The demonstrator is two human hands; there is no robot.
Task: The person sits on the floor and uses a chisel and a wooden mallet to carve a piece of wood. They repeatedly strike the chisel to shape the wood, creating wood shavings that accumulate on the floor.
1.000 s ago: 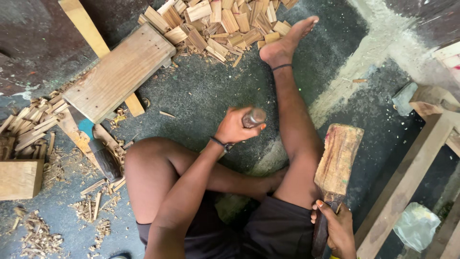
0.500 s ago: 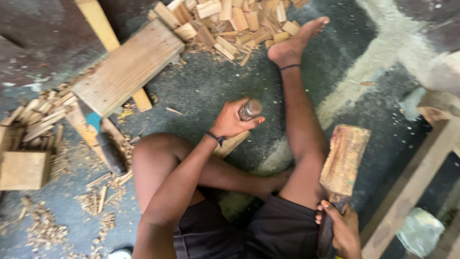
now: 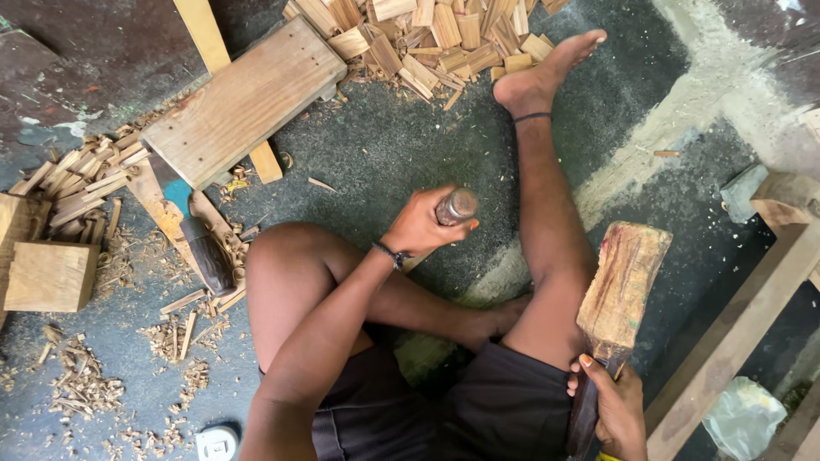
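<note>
Left hand (image 3: pixel 420 229) fingers tight around chisel (image 3: pixel 458 206) — right hand (image 3: pixel 617 408) fingers around wooden mallet (image 3: pixel 622 288).

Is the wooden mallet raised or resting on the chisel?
Raised. The right hand holds the wooden mallet beside the thigh, well apart from the chisel that the left hand grips.

Seated on grey floor (image 3: pixel 384 154), legs bent. Left hand (image 3: pixel 420 226) at centre frame, closed around upright chisel (image 3: pixel 457 207). Right hand (image 3: pixel 617 408) at lower right, gripping handle of wooden mallet (image 3: pixel 622 286), head raised. Flat plank (image 3: pixel 243 98) upper left. Pile of small wood blocks (image 3: pixel 427 34) along top. Shavings (image 3: pixel 81 384) lower left.
</note>
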